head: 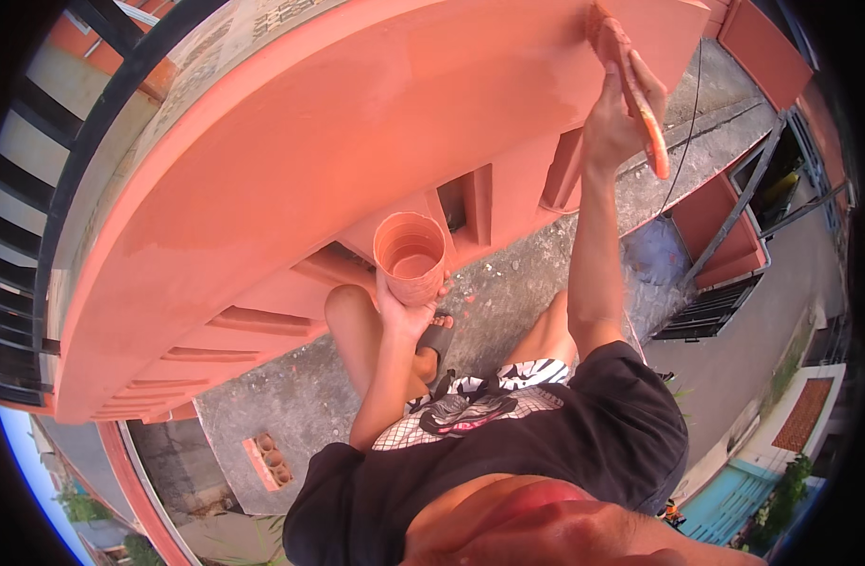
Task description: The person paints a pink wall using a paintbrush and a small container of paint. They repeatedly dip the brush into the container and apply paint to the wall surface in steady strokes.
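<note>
My left hand (407, 308) is wrapped around the lower part of a paint-coated cup (409, 258), held upright with some salmon-coloured paint at its bottom. Up at the right, my right hand (620, 124) grips the handle of a paintbrush (648, 131), which is smeared with the same colour. The brush's bristles touch the upper right part of a curved salmon-painted wall (375, 134). Darker, wet-looking paint shows on the wall beside the bristles.
Below the wall's face are recessed openings (468, 205). A hollow brick (268, 462) lies on the rough concrete ledge (298, 403). Black metal railings (46, 184) stand at the left; a thin cable (693, 127) hangs at the right. A street lies below, beyond the ledge.
</note>
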`<control>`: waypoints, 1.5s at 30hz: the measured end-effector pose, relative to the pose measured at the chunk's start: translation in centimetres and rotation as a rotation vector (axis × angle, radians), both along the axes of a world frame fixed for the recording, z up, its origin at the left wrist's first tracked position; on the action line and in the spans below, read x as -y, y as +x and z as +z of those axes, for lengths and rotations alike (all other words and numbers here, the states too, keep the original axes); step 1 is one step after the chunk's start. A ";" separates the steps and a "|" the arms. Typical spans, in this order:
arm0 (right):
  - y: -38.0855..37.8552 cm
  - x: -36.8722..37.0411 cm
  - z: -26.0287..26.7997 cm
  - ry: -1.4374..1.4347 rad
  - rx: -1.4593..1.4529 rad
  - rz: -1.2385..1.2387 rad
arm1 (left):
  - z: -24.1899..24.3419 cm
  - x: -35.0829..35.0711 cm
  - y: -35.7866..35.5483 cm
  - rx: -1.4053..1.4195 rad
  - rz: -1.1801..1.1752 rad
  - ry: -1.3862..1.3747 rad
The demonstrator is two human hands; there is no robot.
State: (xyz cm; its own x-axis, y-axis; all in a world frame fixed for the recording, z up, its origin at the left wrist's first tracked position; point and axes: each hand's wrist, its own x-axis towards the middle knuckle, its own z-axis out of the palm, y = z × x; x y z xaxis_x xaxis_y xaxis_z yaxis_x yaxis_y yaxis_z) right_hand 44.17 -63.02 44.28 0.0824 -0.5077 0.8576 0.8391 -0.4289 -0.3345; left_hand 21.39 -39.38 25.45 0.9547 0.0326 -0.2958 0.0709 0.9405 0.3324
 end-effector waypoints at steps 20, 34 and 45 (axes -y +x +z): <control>-1.3 -0.6 3.3 0.280 0.006 0.219 | -1.1 -0.5 -1.2 -0.007 0.002 -0.023; -10.3 -14.7 3.5 -0.183 0.113 0.865 | -1.5 0.3 -0.7 -0.021 -0.004 -0.097; -6.1 -9.3 -0.9 -0.054 0.024 0.128 | -3.0 -1.6 -2.1 -0.005 0.040 -0.094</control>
